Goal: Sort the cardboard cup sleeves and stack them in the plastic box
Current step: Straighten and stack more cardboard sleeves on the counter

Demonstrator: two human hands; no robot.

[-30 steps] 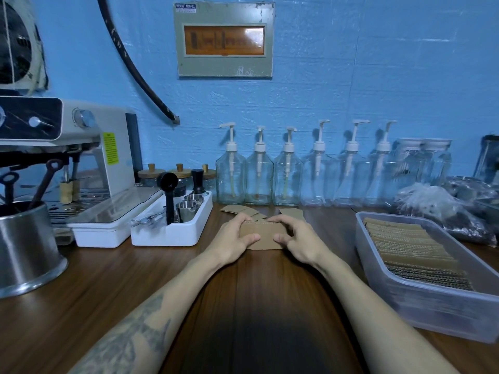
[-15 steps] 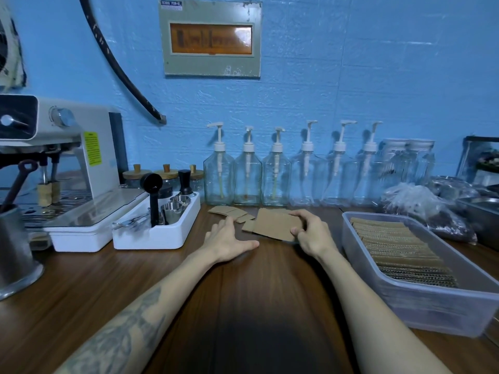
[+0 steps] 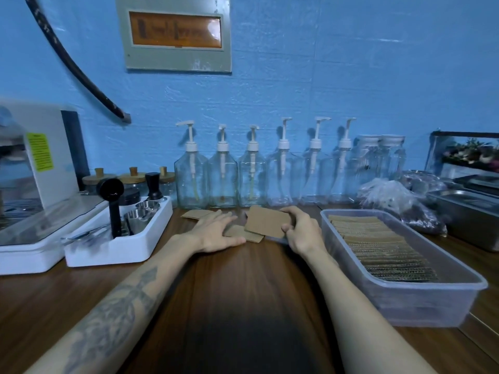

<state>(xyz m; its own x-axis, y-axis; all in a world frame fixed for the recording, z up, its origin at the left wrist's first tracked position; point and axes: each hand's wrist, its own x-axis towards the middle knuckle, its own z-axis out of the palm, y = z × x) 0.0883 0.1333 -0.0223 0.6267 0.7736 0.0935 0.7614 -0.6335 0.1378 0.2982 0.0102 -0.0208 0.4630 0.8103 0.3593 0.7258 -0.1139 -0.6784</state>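
Cardboard sleeve pinched in R hand, thumb under near edge, fingers curled over far edge; sleeve tilted, raised off the table. L hand flat, fingers straight, resting on loose sleeves lying on the wood just L of the held one. More flat sleeves further back, near the bottles. Tattoo on L forearm.

Box to the R, clear plastic, just beside R wrist; packed w/ a row of sleeves standing on edge, running front to back.

Behind hands: six pump bottles in a row vs blue wall, looking empty; two capped jars at R end. White tray to the L w/ black scoop, steel cups, tamper. Coffee machine far L, yellow label. Plastic bags & steel pan far R. Grey panel w/ orange window on wall; black hose slanting down L of it.
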